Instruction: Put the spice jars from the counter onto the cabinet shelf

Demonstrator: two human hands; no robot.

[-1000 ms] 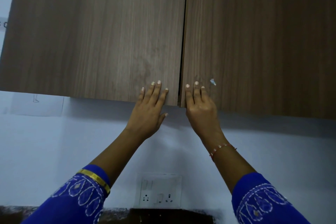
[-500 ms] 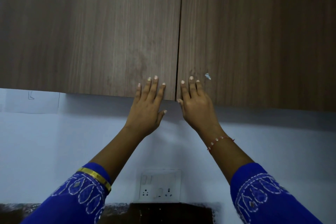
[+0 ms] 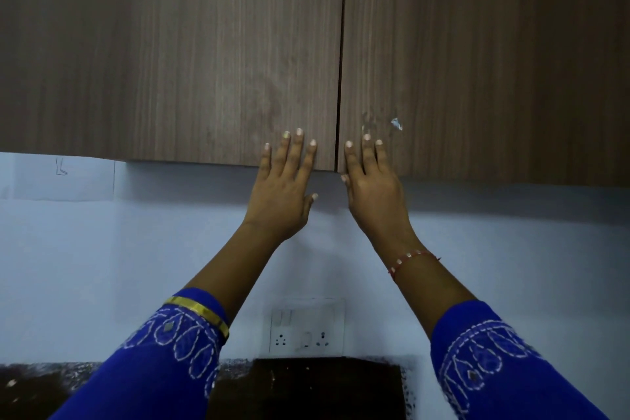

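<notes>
My left hand [image 3: 283,191] flat on the left cabinet door [image 3: 170,51], my right hand [image 3: 373,187] on the right cabinet door [image 3: 477,54], both doors shut, fingers spread

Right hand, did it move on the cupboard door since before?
Yes. The right hand slid slightly down the cabinet door: its fingertips were level with the white fleck, now below it.

Cabinet shelf [image 3: 238,44] behind shut doors
</notes>
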